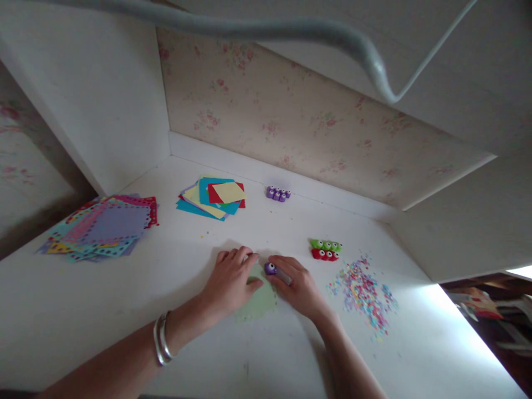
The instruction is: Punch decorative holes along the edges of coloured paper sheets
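Observation:
A pale green sheet of paper (262, 303) lies on the white table between my hands, with small holes along its edges. My left hand (233, 280) grips the sheet at its left side, fingers curled and thumb on top. In my right hand (297, 285) is a small purple paper punch (270, 269) with a greyish lever, closed in the fingers at the sheet's upper right edge. The paper under the punch is hidden.
Punched coloured sheets (120, 224) are piled at left, plain coloured sheets (224, 194) behind my left hand. Purple punches (278, 194) stand near the wall; green punches (326, 244) and red punches (325, 255) at right, beside scattered confetti (366, 293). A grey cable (291, 29) crosses above.

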Available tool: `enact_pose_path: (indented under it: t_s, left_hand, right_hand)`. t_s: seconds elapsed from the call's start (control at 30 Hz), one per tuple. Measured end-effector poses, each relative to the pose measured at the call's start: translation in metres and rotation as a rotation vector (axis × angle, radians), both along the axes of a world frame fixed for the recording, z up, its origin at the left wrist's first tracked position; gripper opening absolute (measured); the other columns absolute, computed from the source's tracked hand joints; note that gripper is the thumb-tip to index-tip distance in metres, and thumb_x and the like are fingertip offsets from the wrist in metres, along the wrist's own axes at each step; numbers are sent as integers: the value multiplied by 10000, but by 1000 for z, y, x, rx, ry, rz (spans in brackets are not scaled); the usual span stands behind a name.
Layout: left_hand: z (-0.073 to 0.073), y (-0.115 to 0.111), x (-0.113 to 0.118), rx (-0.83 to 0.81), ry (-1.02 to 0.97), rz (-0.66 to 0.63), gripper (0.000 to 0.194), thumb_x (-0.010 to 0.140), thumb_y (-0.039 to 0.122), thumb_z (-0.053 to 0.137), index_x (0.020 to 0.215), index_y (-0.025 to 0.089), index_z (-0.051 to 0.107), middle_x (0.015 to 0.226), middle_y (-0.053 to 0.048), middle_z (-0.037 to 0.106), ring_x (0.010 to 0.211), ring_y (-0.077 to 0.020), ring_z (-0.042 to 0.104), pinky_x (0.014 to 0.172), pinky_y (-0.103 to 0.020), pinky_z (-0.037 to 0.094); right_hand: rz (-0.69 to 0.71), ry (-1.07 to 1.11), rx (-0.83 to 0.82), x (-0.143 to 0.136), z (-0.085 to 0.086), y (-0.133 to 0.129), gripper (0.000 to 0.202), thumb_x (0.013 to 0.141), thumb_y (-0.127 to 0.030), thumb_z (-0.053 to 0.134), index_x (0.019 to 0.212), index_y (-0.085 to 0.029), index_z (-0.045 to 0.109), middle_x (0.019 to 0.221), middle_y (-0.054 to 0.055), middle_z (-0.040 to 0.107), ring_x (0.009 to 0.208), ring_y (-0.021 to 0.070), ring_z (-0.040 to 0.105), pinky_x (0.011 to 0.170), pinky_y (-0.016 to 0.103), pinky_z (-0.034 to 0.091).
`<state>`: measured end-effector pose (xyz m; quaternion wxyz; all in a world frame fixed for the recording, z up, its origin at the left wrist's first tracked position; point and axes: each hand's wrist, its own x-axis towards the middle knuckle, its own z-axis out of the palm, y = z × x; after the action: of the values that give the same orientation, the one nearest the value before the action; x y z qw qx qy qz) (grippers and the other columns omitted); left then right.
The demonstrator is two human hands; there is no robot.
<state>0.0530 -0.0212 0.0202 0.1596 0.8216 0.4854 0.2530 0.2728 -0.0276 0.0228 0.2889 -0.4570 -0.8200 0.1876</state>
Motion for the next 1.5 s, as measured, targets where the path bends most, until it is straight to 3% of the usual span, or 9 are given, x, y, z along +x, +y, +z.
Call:
enact_pose_path:
  t_s: [0.1, 0.27, 0.53, 1.03, 1.23, 1.5]
  left_hand:
    - [5, -6, -3, 80, 83, 18, 347, 889, 365, 638, 1203, 221, 605, 1204, -79, 621, 1108, -281, 560, 934, -455, 390]
    - [9, -18, -3, 53, 152, -34, 415, 907, 442, 599, 1218, 166, 603, 1233, -101, 615, 1153, -292, 526, 978, -457, 380]
    - [3, -24, 0, 16, 118, -126, 388, 880, 393, 619, 1210, 191, 604, 1279, -83, 619, 1199, -299, 499, 1035, -472, 327]
    - [1, -23, -1, 11, 92, -135, 393, 881, 388, 611, 1223, 195, 608, 1300, -67, 630, 1204, -289, 499, 1040, -474, 304]
    - [2, -23, -1, 19, 81, -132, 385, 871, 392, 628, 1206, 203, 613, 1287, -73, 636, 1195, -291, 507, 1032, -472, 310]
    - [2, -22, 0, 29, 63, -119, 340, 859, 374, 641, 1163, 220, 638, 1247, -65, 653, 1176, -292, 516, 1016, -473, 336]
  right_hand:
    - [32, 51, -8, 2, 1, 0, 313, 954, -202, 562, 1251, -268, 637, 1271, 69, 655, 1185, 227, 603, 1017, 419, 517]
    - [68, 77, 14, 4, -5, 3, 279, 963, -191, 538, 1202, -266, 661, 1152, 61, 708, 1070, 205, 665, 941, 369, 559]
    - [-19, 100, 22, 3, -10, 5, 240, 957, -241, 557, 1162, -263, 679, 1096, 63, 728, 1015, 214, 688, 897, 367, 579]
    - [0, 113, 54, 5, -17, 3, 232, 949, -230, 578, 1134, -282, 709, 1122, 29, 739, 1030, 205, 704, 916, 387, 595]
    - [41, 8, 138, 3, -3, 3, 275, 965, -200, 519, 1185, -268, 670, 1093, 43, 736, 1079, 224, 667, 1040, 468, 499]
    - [-22, -98, 230, -6, -6, 4, 233, 968, -197, 473, 1063, -268, 673, 923, 32, 748, 830, 201, 672, 1044, 497, 442]
